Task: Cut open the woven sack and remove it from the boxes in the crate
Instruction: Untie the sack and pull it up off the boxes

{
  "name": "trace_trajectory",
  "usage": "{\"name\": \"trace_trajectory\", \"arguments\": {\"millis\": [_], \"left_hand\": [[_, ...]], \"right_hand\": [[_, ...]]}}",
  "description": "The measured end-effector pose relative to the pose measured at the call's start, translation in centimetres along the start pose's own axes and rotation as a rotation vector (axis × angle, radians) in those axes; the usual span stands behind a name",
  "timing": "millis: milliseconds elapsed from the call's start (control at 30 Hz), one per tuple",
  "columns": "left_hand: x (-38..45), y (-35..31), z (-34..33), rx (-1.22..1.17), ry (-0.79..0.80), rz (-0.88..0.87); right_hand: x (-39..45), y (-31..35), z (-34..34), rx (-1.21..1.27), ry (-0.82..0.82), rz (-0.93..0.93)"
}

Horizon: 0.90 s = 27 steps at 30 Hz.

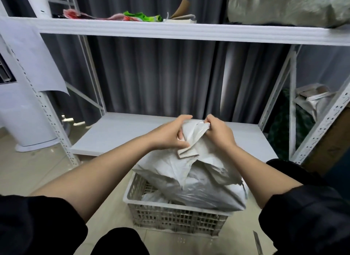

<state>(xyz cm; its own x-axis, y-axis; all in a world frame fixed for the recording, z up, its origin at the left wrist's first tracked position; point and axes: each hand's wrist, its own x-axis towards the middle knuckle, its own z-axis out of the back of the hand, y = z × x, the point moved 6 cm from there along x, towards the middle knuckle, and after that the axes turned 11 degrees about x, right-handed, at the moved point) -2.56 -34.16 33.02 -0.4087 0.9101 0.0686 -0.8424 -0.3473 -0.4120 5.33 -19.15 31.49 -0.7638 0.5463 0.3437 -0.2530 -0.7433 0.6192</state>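
Head view shows the left hand [171,134] and right hand [217,132] both bunching the gathered top of the woven sack [193,179], which sits in the white crate [176,215] on the floor below the shelf [117,133]. No boxes are visible. A hard upward pull could lift or tip the crate, and the blade [258,242] lying near the knee could be knocked.

You are in a storeroom or stock area. A white slotted-angle metal shelving rack [170,31] stands far ahead against grey curtains [151,74], with loose packets [142,17] and a bulky sack [284,6] on top. A plastic crate [176,216] sits near you on the tiled floor [28,169].
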Motion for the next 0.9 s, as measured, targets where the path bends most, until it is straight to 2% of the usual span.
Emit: {"name": "trace_trajectory", "arguments": {"millis": [67, 133, 200, 300, 333, 400, 467, 500, 567, 633, 700, 800, 900], "left_hand": [[0.2, 0.3, -0.5, 0.44, -0.106, 0.014], [0.5, 0.9, -1.0, 0.695, -0.208, 0.09], [1.0, 1.2, -1.8, 0.713, -0.255, 0.113], [1.9, 1.5, -2.8, 0.612, -0.298, 0.138], [1.9, 1.4, -2.9, 0.617, -0.306, 0.152], [1.8, 1.4, -2.7, 0.69, -0.302, 0.141], [1.8, 1.5, -2.3, 0.772, -0.283, 0.095], [1.8, 1.2, -2.0, 0.801, -0.298, 0.051], [1.6, -0.4, -1.3, 0.834, -0.399, -0.135], [1.6, -1.8, -1.1, 0.94, -0.413, -0.263], [1.9, -2.6, -0.7, 1.027, -0.505, -0.362], [1.7, -3.8, 0.0, 1.079, -0.613, -0.476], [1.3, -4.8, -0.5, 1.088, -0.653, -0.546]], "right_hand": [[-0.5, 1.1, 0.4, 0.041, -0.003, 0.076], [-1.1, 1.8, 0.5, 0.099, -0.016, 0.118], [-1.4, 2.1, 0.6, 0.175, -0.029, 0.13], [-1.5, 2.5, 0.4, 0.314, 0.019, 0.093], [-1.5, 2.8, 0.2, 0.309, 0.091, 0.093], [-1.8, 3.2, -0.2, 0.258, 0.349, 0.09], [-2.3, 2.7, 0.2, 0.33, 0.649, -0.017], [-2.4, 2.3, 0.7, 0.407, 0.734, -0.106], [-2.0, 1.6, 1.5, 0.52, 0.711, -0.215], [-1.5, 0.4, 1.3, 0.362, 0.62, -0.219], [-2.0, -0.8, 0.1, 0.137, 0.646, -0.243], [-2.6, -2.1, -0.9, 0.113, 0.678, -0.324], [-2.8, -2.0, -1.5, 0.056, 0.515, -0.258]]}}
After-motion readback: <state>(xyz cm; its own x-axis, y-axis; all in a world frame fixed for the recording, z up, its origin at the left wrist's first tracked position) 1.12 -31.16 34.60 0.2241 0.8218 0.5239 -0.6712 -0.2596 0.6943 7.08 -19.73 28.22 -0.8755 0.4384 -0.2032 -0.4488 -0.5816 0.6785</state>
